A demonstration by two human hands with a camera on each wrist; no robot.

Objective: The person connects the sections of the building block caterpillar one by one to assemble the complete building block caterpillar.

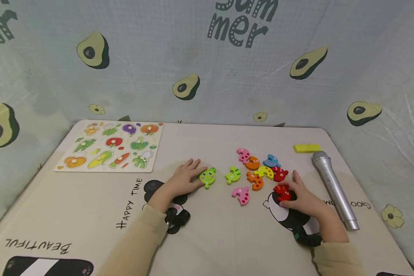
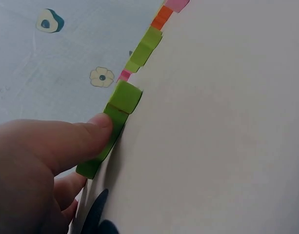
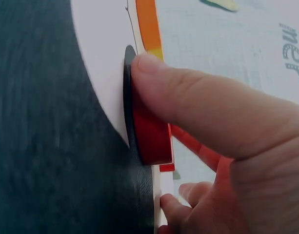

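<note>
My left hand (image 1: 184, 179) pinches a green wooden piece with a smiling face (image 1: 207, 177) by its left side. In the left wrist view the thumb (image 2: 93, 134) presses the edge of this green piece (image 2: 124, 97), low over the table. My right hand (image 1: 305, 197) holds a red wooden piece marked 2 (image 1: 283, 193) between thumb and fingers, over a printed black-and-white animal. The right wrist view has the thumb (image 3: 161, 80) against the side of the red piece (image 3: 151, 139). A green curved piece (image 1: 233, 175) and a pink one marked 4 (image 1: 241, 195) lie between the hands.
Several more curved pieces, including an orange one (image 1: 255, 181), a yellow one (image 1: 264, 172), a blue one (image 1: 271, 161) and another red one (image 1: 280, 174), lie clustered mid-table. A vegetable puzzle board (image 1: 105, 147) is back left. At right are a silver microphone (image 1: 335, 191) and a yellow block (image 1: 307, 148).
</note>
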